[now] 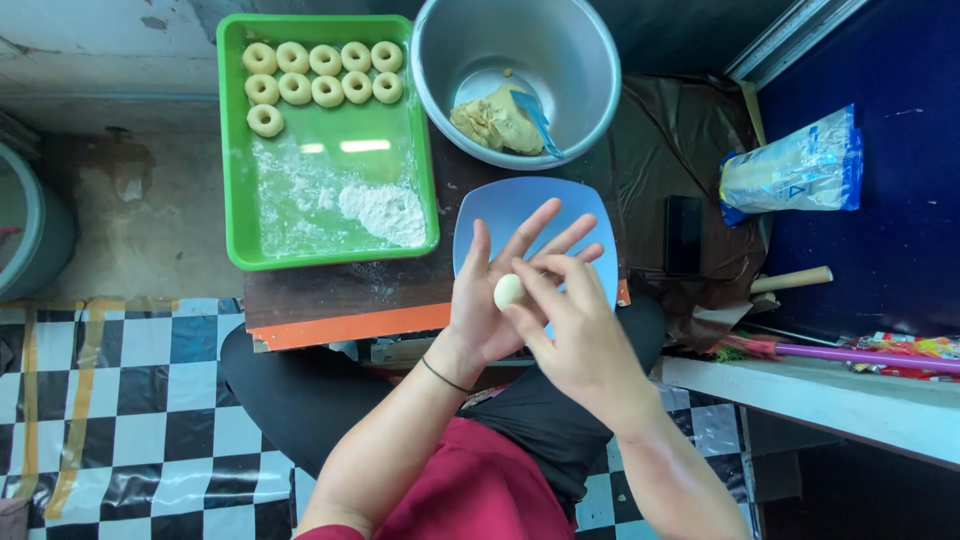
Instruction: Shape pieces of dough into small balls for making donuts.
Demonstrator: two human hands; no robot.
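The left hand (500, 290) is spread wide, palm turned up and fingers fanned toward the far side, with a thin black band round its wrist. A small pale ball of dough (508, 291) rests on the palm near the base of the fingers. The right hand (572, 320) lies across it from the right, fingers loosely curved and partly open, its fingertips touching the ball so that the dough sits between the two hands. Neither hand is clenched.

Both hands hover over the near edge of a pale blue plate (590, 215), which sits on a dark board with an orange front edge (350, 326). Just beyond the plate stands a round metal bowl (585, 60) holding a lump of dough (495, 122) and a blue scraper (538, 120). To the left of the bowl and plate is a green tray (232, 150) with eleven dough rings (325, 60) ranged at its far end and a heap of flour (385, 212) nearer. Well to the right lie a black phone (683, 235) and a blue and clear bag (795, 170).
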